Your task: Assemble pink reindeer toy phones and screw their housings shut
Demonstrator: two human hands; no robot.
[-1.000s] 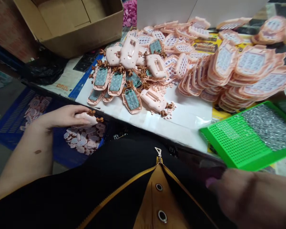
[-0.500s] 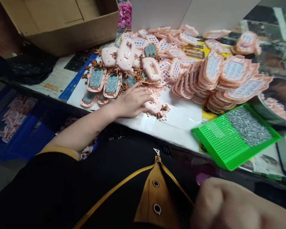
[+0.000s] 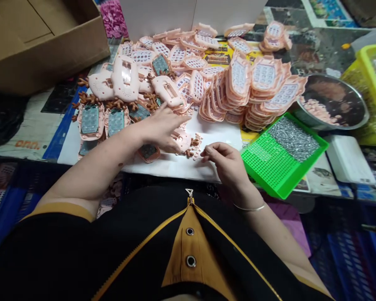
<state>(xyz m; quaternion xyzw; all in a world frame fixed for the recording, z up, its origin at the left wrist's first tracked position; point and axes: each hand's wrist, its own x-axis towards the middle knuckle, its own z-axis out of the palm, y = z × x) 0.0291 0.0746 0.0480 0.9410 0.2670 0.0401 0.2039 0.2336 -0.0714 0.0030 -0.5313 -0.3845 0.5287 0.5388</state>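
My left hand (image 3: pixel 163 127) reaches palm down over the white work surface, its fingers spread. Its lower edge touches a pale pink toy shell (image 3: pixel 183 140) with brown antler-like ends, partly hidden beneath the hand. Just right of the shell, my right hand (image 3: pixel 224 161) has thumb and fingertips pinched together beside scattered small pink pieces (image 3: pixel 198 144); anything between the fingertips is too small to make out. Around my left hand lie more pink shells (image 3: pixel 125 79), some turned over to show green circuit boards (image 3: pixel 90 119).
Stacked pink shells with keypads (image 3: pixel 238 83) stand behind my right hand. A green basket (image 3: pixel 260 165) holds small silver screws (image 3: pixel 296 140). Beyond it are a metal bowl (image 3: pixel 357 110) of pink pieces, a white box (image 3: pixel 351 161) and a yellow basket (image 3: pixel 366 62). A cardboard box (image 3: pixel 65 58) stands left.
My right hand has come up from low at the right to the work surface, fingers now pinched. My left hand stays by the shell, fingers more spread. The view has shifted right.
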